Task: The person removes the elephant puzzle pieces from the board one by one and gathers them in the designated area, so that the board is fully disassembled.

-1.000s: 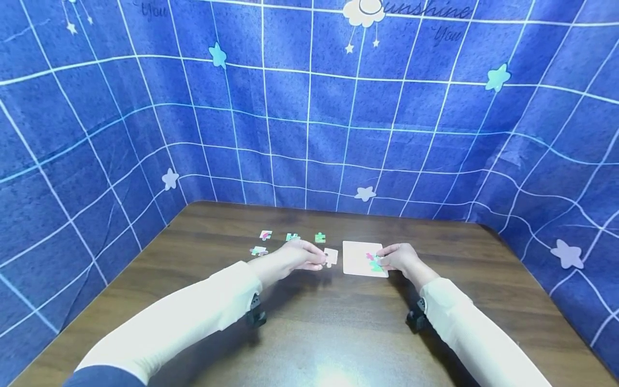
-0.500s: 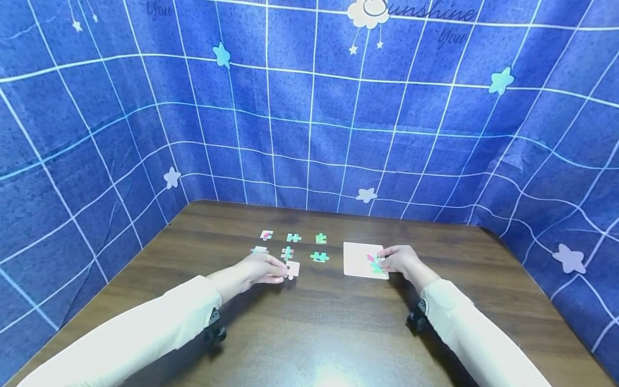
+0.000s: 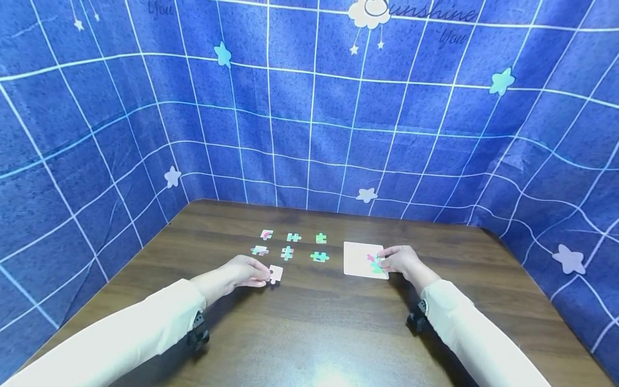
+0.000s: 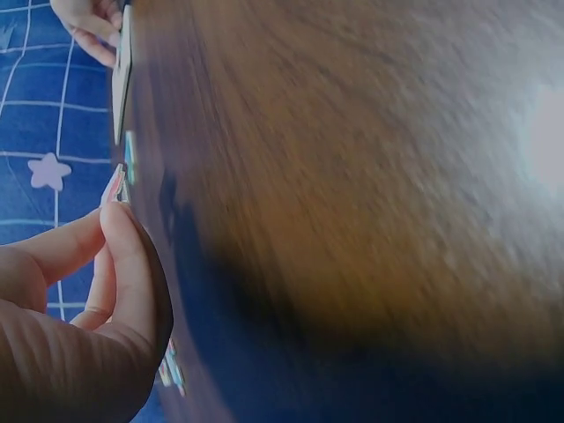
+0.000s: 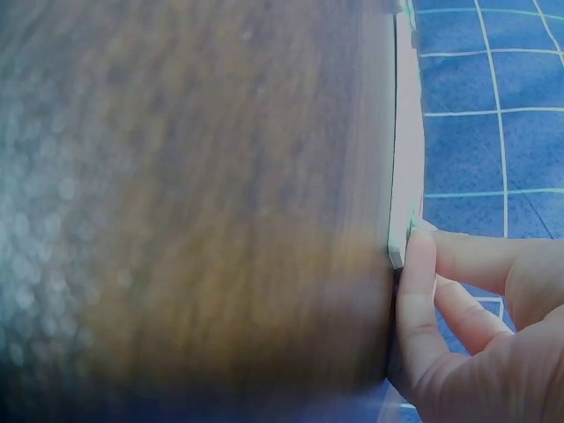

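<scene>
My left hand (image 3: 242, 273) pinches a pale pink puzzle piece (image 3: 276, 274) between thumb and fingertips over the left part of the table. In the left wrist view, the piece (image 4: 115, 183) shows edge-on at the fingertips. My right hand (image 3: 402, 259) is at the right edge of a square pale puzzle board (image 3: 355, 259). Its thumb and finger pinch at a pink and green puzzle piece (image 3: 374, 264) on the board's right side, partly hidden by the fingers. In the right wrist view, a bit of green shows at the fingertips beside the board's corner.
Several loose puzzle pieces lie in two rows left of the board, among them a green piece (image 3: 321, 238), a teal piece (image 3: 319, 257) and a pink-marked piece (image 3: 266, 235). A blue gridded curtain (image 3: 309, 118) surrounds the brown wooden table (image 3: 309, 317).
My left hand has moved left, away from the board, carrying the pale pink puzzle piece and uncovering loose pieces behind it. The right hand has stayed at the board's edge.
</scene>
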A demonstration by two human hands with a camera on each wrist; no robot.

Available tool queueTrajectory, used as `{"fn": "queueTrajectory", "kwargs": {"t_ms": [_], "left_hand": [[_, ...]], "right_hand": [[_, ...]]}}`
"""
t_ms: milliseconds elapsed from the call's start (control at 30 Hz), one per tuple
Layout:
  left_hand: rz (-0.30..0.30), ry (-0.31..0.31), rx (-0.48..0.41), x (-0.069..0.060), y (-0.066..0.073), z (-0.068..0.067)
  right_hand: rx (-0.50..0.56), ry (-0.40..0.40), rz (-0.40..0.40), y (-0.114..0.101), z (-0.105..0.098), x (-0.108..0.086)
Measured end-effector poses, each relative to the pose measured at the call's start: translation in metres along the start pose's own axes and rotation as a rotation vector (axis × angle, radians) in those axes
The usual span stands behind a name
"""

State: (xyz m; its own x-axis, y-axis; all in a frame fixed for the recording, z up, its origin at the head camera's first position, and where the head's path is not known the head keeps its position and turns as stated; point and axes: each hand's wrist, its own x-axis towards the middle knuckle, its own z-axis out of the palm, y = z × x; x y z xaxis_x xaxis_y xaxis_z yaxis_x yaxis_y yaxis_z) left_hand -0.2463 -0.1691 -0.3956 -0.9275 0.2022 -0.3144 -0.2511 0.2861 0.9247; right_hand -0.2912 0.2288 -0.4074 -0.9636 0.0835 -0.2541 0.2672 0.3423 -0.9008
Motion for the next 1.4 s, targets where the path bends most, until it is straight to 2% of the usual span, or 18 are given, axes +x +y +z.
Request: {"fn": "queueTrajectory", "kwargs": {"t_ms": [433, 633, 833, 1233, 1400], "left_hand": [[0.009, 0.083, 0.034, 0.006, -0.017, -0.024], [0.011, 0.172, 0.106, 0.007, -0.018, -0.030], [0.028, 0.184, 0.111, 0.006, -0.016, -0.031], [-0.053, 0.236, 0.141, 0.006, -0.014, -0.030], [-0.077, 0.260, 0.114, 0.006, -0.014, -0.031]], "right_hand": [[-0.008, -0.002, -0.018, 0.001, 0.001, -0.001], [-0.011, -0.004, -0.024, 0.003, 0.000, -0.001], [0.000, 0.004, -0.012, 0.003, 0.001, -0.001], [0.016, -0.005, -0.016, 0.002, 0.001, -0.003], [0.016, -0.004, -0.018, 0.002, 0.001, -0.003]]}}
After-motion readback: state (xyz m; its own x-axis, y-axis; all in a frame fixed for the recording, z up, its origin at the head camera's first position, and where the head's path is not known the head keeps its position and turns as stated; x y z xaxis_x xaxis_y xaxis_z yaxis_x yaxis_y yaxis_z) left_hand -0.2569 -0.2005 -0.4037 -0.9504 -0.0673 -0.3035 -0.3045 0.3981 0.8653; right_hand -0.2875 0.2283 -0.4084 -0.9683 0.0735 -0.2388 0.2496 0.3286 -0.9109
